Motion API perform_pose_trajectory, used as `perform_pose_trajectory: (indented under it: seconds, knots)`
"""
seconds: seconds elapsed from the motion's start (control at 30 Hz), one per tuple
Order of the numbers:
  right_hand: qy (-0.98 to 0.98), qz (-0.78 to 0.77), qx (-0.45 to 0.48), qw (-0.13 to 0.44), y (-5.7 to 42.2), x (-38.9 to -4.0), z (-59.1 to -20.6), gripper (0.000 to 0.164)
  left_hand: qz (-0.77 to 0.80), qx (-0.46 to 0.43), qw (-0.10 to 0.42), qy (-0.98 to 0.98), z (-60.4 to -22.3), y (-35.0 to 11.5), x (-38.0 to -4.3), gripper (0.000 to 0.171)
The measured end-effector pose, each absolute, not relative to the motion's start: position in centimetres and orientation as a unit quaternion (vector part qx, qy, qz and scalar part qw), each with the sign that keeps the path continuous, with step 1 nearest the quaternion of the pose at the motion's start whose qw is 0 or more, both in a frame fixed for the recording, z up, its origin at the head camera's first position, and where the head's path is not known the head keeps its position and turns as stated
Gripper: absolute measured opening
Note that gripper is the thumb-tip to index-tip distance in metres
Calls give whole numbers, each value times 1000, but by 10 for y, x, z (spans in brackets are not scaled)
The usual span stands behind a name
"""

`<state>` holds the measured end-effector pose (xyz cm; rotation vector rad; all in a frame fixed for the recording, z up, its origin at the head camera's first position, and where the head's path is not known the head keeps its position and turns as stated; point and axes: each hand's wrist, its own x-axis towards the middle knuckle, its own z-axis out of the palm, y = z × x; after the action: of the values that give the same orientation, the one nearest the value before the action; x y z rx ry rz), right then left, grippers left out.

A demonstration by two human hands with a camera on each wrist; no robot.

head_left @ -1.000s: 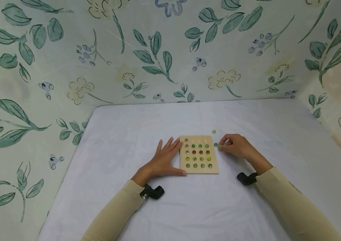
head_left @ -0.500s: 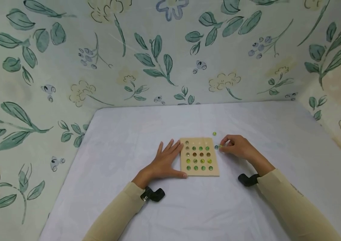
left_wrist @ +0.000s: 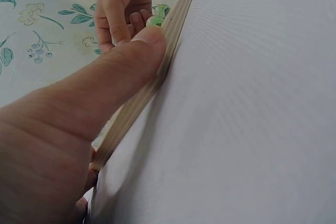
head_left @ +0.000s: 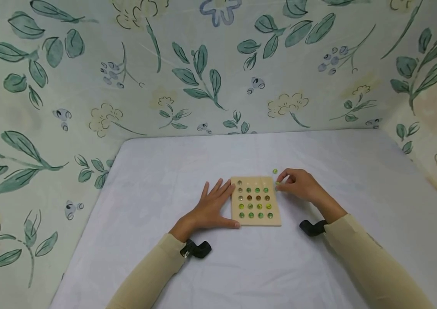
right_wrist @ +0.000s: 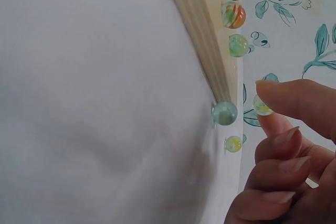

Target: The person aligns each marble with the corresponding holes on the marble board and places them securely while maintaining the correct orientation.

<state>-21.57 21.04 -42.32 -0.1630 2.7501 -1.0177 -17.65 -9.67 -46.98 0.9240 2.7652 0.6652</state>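
Observation:
A square wooden board (head_left: 257, 220) lies on the white table, with rows of glass marbles in its hollows. My left hand (head_left: 212, 208) rests along its left side, fingers spread and thumb at the near left corner. Between thumb and index finger, my right hand (head_left: 297, 185) pinches a clear marble with a yellow swirl (right_wrist: 262, 105), held up just past the board's right edge. On the cloth by that edge sits a bluish marble (right_wrist: 225, 113). Farther back lies a yellow-green marble (head_left: 275, 171). Hollows in the back row right of its first marble hold nothing.
White cloth covers the table (head_left: 187, 163). A floral curtain (head_left: 218, 68) hangs behind and at both sides. Black wrist cameras (head_left: 312, 228) sit on both wrists.
My right hand has lifted the yellow-swirled marble and moved a little left and back, toward the board. My left hand stays in place on the board.

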Motion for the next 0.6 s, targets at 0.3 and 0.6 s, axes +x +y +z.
perform_pose_trajectory:
  seconds: [0.3,0.6]
  knots:
    - [929,-351,-62,97,196,-221,-420,20,226,310,73,921,-469,-97,-177,116]
    - [926,-356,-64,107,184,-226,-420,20,217,307,77,923,-468,-97,-177,116]
